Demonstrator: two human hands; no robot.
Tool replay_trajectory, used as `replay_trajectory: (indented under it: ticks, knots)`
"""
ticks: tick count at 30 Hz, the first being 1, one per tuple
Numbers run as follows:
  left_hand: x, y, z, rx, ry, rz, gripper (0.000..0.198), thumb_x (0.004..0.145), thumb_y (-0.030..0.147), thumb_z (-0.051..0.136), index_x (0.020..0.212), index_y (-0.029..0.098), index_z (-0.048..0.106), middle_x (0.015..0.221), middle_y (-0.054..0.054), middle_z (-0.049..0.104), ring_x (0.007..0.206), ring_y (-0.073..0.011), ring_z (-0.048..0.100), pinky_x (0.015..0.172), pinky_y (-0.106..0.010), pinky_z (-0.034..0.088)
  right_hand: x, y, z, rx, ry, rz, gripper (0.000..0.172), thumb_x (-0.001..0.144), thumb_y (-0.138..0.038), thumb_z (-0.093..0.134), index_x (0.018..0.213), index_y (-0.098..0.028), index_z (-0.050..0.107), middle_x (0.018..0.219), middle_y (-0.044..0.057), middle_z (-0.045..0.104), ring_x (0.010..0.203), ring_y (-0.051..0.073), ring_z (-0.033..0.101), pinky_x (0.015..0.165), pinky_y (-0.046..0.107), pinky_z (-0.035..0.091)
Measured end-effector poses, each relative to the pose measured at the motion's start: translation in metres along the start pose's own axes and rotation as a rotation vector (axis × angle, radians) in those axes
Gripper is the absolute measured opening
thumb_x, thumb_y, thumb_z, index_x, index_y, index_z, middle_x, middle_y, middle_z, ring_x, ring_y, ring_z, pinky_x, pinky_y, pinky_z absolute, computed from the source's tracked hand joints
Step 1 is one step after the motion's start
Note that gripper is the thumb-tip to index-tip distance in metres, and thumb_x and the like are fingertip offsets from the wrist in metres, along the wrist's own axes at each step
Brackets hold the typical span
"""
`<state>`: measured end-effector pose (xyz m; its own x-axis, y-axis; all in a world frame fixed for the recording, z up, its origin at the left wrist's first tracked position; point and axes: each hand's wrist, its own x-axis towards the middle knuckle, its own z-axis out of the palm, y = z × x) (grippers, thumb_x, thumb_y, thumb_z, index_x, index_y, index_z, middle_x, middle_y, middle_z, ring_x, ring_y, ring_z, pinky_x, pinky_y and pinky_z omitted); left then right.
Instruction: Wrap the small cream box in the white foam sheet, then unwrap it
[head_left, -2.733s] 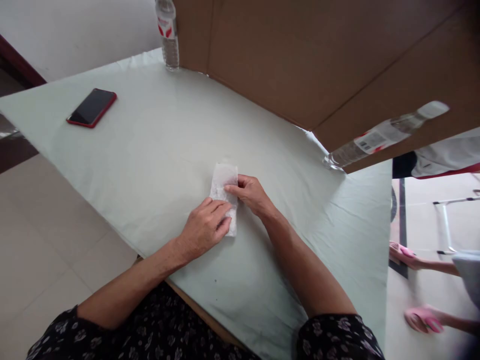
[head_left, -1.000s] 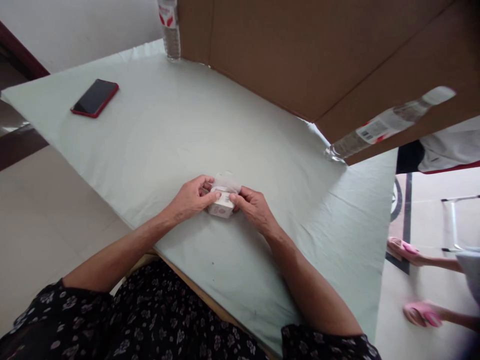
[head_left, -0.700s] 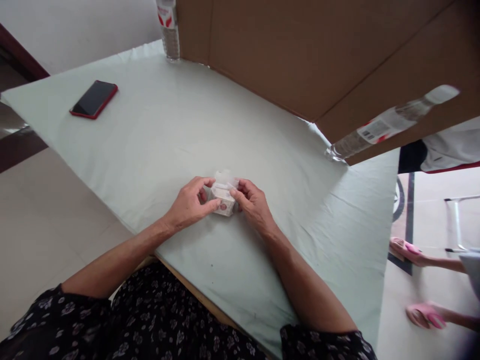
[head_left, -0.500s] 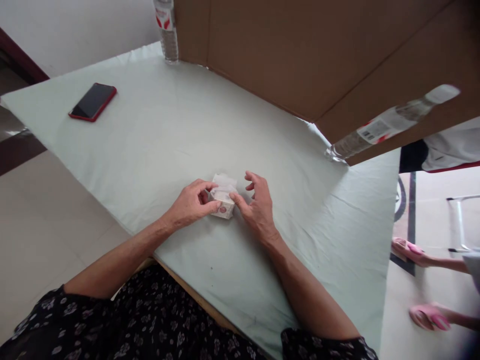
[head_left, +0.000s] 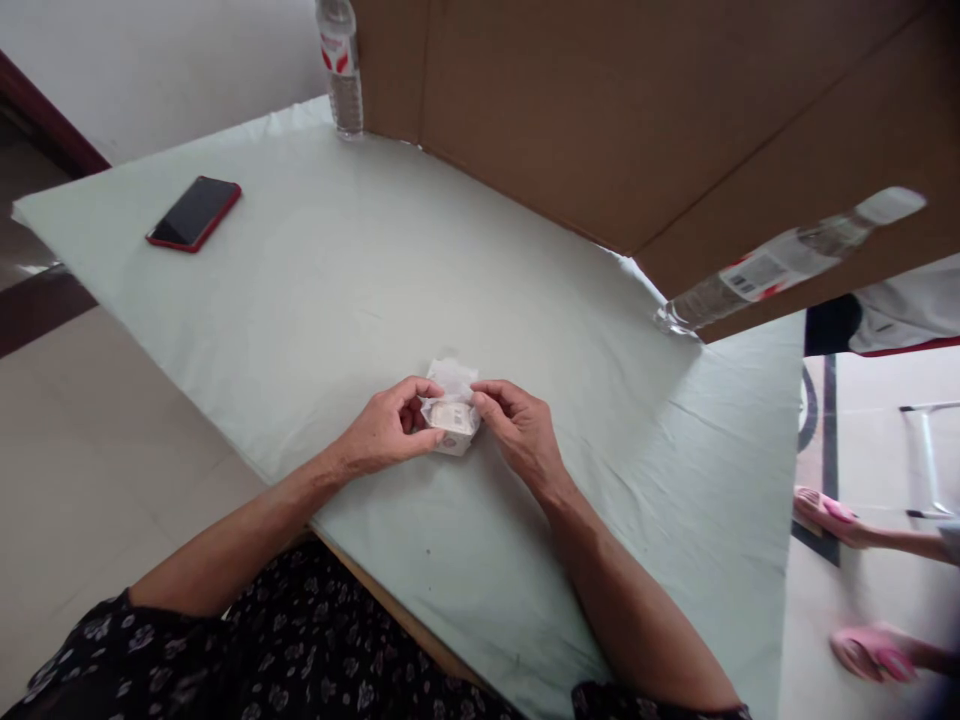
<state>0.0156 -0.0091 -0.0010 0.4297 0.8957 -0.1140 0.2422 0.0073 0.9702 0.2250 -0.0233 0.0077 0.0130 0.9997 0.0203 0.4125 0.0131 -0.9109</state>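
Observation:
A small whitish box (head_left: 455, 442) with an open top rests on the pale green tablecloth in front of me. Thin translucent wrapping (head_left: 453, 380) sticks up from it, around a pale block with small dark print whose kind I cannot make out. My left hand (head_left: 390, 425) grips the box's left side, thumb at the front and fingers at the back. At the right edge, my right hand (head_left: 517, 425) pinches the wrapping between thumb and forefinger, its other fingers curled in.
A phone (head_left: 194, 214) in a red case lies at the far left of the tablecloth (head_left: 360, 260). A brown cardboard panel (head_left: 585, 110) stands behind, with water bottles (head_left: 343, 75) at both ends. A person's feet in pink slippers (head_left: 874, 652) show at the right.
My right hand's raised fingers have come down and closed on the wrapping's right edge. The wrapping is now spread apart, showing the printed block. My left hand still grips the box.

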Motion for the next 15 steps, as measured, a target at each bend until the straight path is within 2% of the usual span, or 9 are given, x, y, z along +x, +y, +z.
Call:
replay_trajectory:
  ticks: [3,6,10,12,13,15]
  knots:
    - [-0.001,0.0,-0.002,0.017,-0.03,0.025,0.051,0.071,0.031,0.071,0.118,0.017,0.059,0.084,0.0,0.062,0.066,-0.0114,0.052,0.062,-0.025,0.044,0.001,-0.001,0.002,0.023,-0.009,0.011,0.025,0.086,-0.04,0.062,0.093,-0.019,0.075,0.083,0.003,0.076,0.073,0.017,0.066,0.069,0.028,0.051]
    - [0.0,0.001,-0.004,0.055,-0.063,0.074,0.042,0.072,0.028,0.069,0.112,0.018,0.064,0.088,-0.002,0.064,0.069,-0.0119,0.053,0.065,-0.026,0.045,-0.001,-0.006,0.005,-0.016,-0.049,-0.013,0.024,0.089,-0.037,0.059,0.091,-0.021,0.077,0.085,0.003,0.078,0.076,0.019,0.068,0.072,0.03,0.052]
    - [0.0,0.001,-0.004,0.044,-0.054,0.156,0.037,0.071,0.025,0.07,0.107,0.019,0.067,0.123,-0.01,0.063,0.071,-0.0102,0.054,0.066,-0.026,0.047,-0.001,-0.01,0.007,-0.08,-0.11,-0.052,0.027,0.092,-0.034,0.053,0.091,-0.023,0.077,0.09,0.003,0.078,0.08,0.02,0.069,0.075,0.03,0.052]
    - [0.001,0.001,-0.004,0.025,-0.057,0.149,0.036,0.071,0.025,0.07,0.106,0.019,0.068,0.132,-0.011,0.059,0.069,-0.009,0.053,0.064,-0.026,0.046,0.001,-0.01,0.006,-0.115,-0.158,-0.067,0.028,0.093,-0.033,0.05,0.092,-0.023,0.076,0.089,0.003,0.078,0.078,0.019,0.069,0.074,0.029,0.05]
    - [0.001,0.001,-0.003,0.015,-0.065,0.129,0.035,0.071,0.025,0.07,0.106,0.019,0.069,0.128,-0.011,0.062,0.068,-0.009,0.052,0.064,-0.026,0.046,0.003,-0.01,0.005,-0.141,-0.182,-0.076,0.028,0.094,-0.032,0.049,0.093,-0.023,0.076,0.088,0.003,0.077,0.078,0.019,0.068,0.073,0.029,0.049]
    - [0.002,0.002,-0.003,0.008,-0.083,0.075,0.035,0.072,0.027,0.07,0.106,0.018,0.069,0.104,-0.006,0.067,0.066,-0.0102,0.051,0.062,-0.025,0.044,0.006,-0.011,0.004,-0.213,-0.211,-0.089,0.027,0.094,-0.029,0.048,0.099,-0.023,0.073,0.085,0.002,0.076,0.075,0.018,0.066,0.072,0.029,0.047]
